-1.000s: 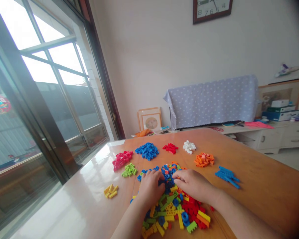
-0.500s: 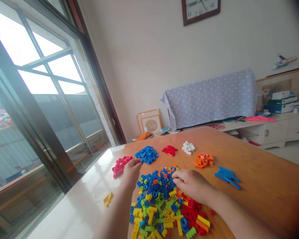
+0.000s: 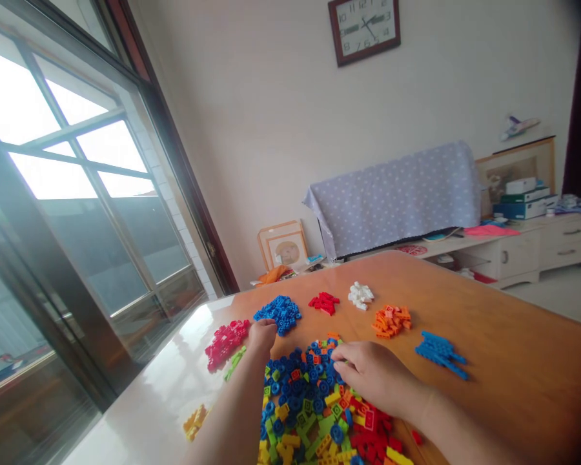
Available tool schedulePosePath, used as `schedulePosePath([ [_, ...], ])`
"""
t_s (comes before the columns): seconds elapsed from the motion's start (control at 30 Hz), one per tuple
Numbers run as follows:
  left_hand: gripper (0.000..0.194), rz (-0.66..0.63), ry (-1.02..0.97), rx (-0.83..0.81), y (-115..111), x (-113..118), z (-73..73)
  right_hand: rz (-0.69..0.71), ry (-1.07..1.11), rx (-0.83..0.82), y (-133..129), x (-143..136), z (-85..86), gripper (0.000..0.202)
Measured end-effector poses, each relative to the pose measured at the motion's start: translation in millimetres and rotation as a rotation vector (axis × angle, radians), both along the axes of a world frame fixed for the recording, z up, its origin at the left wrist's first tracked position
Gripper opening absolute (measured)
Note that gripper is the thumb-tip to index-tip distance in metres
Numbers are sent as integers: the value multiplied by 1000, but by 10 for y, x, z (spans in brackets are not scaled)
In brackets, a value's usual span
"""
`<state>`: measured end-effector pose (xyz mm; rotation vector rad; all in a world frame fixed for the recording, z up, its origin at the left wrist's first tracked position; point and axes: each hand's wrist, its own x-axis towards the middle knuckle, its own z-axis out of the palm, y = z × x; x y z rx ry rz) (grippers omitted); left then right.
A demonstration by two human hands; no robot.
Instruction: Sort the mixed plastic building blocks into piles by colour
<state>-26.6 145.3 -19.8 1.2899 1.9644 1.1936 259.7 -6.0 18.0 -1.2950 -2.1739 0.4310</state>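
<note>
Plastic bricks (image 3: 325, 425) by the right hand (image 3: 365, 371) point lengthwise in mixed directions.

A home, likely a living room: a framed wall clock (image 3: 366, 30); a draped, white-dotted lilac cloth (image 3: 397, 200); a low white drawer cabinet (image 3: 569, 242); a wood-framed picture (image 3: 286, 251); a model plane (image 3: 520, 128).

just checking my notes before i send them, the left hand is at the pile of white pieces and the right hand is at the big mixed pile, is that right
Not quite, the left hand's place is wrong. In the head view, the left hand is at the near edge of the pile of small blue pieces; the right hand is at the big mixed pile.
</note>
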Motion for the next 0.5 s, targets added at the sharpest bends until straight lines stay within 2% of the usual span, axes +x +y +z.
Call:
schedulePosePath([
  [0.23, 24, 10, 42, 5, 230, 26, -66, -7, 4, 7, 32, 11, -23, 23],
  [0.5, 24, 36, 64, 4, 236, -34, -75, -3, 1, 2, 39, 18, -10, 24],
])
